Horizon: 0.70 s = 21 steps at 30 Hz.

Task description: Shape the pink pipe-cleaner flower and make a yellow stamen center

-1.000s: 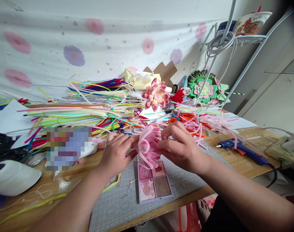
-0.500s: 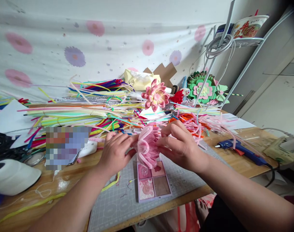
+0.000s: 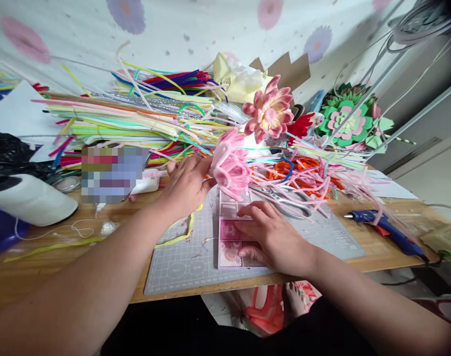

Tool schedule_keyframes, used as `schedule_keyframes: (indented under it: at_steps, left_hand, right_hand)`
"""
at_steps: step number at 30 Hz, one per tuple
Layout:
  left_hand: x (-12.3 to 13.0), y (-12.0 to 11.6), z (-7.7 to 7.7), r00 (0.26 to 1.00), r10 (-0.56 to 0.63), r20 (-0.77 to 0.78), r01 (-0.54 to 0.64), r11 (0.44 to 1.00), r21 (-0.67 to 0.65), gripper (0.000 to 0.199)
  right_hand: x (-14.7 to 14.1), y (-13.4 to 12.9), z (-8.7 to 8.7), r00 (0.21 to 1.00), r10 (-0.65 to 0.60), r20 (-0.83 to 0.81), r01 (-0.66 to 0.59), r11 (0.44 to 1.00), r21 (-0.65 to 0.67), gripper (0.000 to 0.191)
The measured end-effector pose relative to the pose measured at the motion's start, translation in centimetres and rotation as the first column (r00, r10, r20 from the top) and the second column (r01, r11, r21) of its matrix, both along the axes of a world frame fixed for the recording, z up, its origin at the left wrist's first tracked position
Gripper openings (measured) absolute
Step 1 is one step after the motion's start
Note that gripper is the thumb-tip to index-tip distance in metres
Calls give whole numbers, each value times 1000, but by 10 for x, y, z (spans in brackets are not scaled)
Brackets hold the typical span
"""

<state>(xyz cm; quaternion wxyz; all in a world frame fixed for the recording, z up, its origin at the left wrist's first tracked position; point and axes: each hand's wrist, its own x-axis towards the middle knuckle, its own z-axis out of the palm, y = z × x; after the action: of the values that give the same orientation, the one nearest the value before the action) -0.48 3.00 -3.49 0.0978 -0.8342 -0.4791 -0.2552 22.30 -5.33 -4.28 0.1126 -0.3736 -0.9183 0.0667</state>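
**Pipe-Cleaner Flower: Colouring Stage**

The left hand (image 3: 184, 185) is gripping the pink pipe-cleaner flower (image 3: 230, 165) from its left side, fingers closed around the base, and is holding it raised just above centre of the frame, over the top edge of the grey cutting mat (image 3: 181, 262). The right hand (image 3: 273, 237) is lying lower centre, palm down, fingers spread loosely and pressing on the pink makeup palette (image 3: 234, 232), which is resting on the mat. It is holding nothing; the fingertips are touching the palette pans.

Judged step: pigment is being picked up on a fingertip for tinting the petals. The next move is calling for a light dab along the looped petal edges while the left hand is keeping the flower steady and turned toward the right hand.

Nearby: scissors (image 3: 284, 198) are lying right of the flower, a blue glue gun (image 3: 384, 230) at right, and a finished pink flower (image 3: 269, 111) standing upper centre before the pipe-cleaner pile (image 3: 136, 118).
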Motion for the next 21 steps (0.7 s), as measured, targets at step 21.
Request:
schedule_keyframes:
  at_steps: [21]
  left_hand:
    - [2,-10,-6,984,-173,40,166,976,143,26]
  right_hand:
    - [-9,26,43,745,80,-662,198,922,334,6]
